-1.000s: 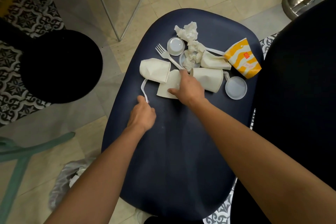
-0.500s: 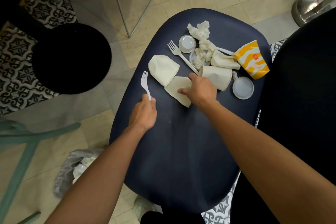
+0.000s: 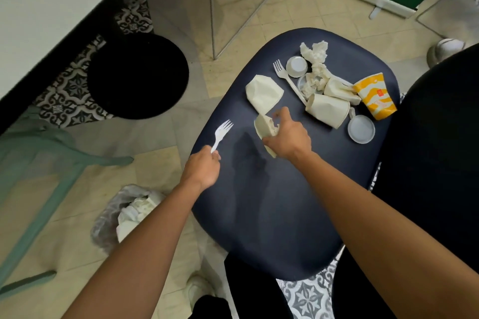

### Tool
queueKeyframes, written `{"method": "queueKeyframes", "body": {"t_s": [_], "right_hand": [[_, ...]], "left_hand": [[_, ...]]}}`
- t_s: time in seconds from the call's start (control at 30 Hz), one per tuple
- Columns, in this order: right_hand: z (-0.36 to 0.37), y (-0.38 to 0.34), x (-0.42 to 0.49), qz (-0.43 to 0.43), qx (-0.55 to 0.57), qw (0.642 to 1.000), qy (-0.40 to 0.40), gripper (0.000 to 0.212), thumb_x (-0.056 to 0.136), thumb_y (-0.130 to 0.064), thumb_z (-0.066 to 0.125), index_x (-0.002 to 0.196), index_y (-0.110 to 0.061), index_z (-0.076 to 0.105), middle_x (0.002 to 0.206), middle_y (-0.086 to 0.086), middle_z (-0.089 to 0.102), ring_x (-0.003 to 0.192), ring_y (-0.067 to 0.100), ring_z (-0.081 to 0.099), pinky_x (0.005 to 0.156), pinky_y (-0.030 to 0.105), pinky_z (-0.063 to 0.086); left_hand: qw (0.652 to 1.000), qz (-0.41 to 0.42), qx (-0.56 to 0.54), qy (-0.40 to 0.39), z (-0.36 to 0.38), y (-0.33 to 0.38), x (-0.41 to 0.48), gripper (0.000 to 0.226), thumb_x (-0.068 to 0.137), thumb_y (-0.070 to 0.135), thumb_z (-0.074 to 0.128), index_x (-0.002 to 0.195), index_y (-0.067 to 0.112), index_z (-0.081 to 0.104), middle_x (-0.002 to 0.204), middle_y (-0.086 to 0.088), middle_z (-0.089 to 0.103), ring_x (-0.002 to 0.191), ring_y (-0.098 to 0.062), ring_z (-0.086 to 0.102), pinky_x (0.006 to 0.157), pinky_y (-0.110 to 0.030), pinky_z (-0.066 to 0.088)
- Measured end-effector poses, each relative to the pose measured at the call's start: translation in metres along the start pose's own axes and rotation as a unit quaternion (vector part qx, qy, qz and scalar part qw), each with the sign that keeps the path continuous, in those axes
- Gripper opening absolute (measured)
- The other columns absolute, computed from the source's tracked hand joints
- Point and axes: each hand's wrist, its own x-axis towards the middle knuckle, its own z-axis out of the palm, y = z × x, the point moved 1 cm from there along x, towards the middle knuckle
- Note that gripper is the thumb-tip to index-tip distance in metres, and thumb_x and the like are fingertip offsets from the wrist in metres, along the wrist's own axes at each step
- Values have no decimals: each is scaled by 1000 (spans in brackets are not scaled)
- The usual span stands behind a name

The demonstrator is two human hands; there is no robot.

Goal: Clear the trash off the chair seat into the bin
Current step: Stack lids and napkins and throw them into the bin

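Observation:
The dark blue chair seat carries trash at its far end. My left hand is shut on a white plastic fork, held above the seat's left edge with the tines up. My right hand grips a crushed white paper cup, lifted off the seat. On the seat lie another flattened cup, a third cup on its side, a second fork, crumpled napkins, two small lids and a yellow-striped paper cup. The bin, a clear bag holding white trash, sits on the floor at lower left.
A round black stool stands to the left of the seat. A green chair frame is at the far left. A black chair back rises on the right. Metal chair legs and a green sign stand beyond.
My left hand has lifted the fork clear of the seat and drawn it left. My right hand has closed on the flattened cup and raised it. The view has shifted left, toward the bag.

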Motion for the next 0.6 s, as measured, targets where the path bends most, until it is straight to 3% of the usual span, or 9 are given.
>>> {"method": "queueKeyframes", "body": {"t_s": [0.13,0.23,0.37,0.47,0.6], "right_hand": [[26,-31,-33,-58,-9,998,0,41,83,-31,59,119,-23,42,92,-1,53,81,26,52,67,33,43],[53,-61,-59,-88,-4,996,1,36,83,-31,58,114,-21,43,93,-2,52,82,26,52,67,33,43],[101,-102,-93,-132,13,991,-14,34,84,-32,56,114,-20,46,92,-2,52,81,25,50,67,33,40],[145,-118,-112,-162,23,985,-56,37,85,-30,56,119,-19,47,103,3,56,89,26,51,71,32,38],[220,-123,-122,-205,-1,967,-150,45,89,-26,55,130,-13,42,125,10,53,109,32,53,84,34,42]], "left_hand": [[999,-21,-35,23,-10,-43,-31,19,94,18,34,86,19,51,97,-16,68,92,-39,62,86,-46,50],[997,-34,-54,45,-19,-84,-57,24,95,15,34,96,11,58,100,-16,69,100,-33,60,92,-41,46],[988,-76,-122,58,-29,-150,-83,29,98,19,31,95,9,58,86,-11,69,86,-31,64,80,-38,51],[982,-103,-139,75,-30,-197,-89,31,98,22,32,97,8,60,88,-17,70,87,-35,65,82,-48,52],[971,-143,-167,96,-26,-253,-86,27,101,23,29,103,17,55,90,-16,71,85,-31,66,84,-45,53]]}}
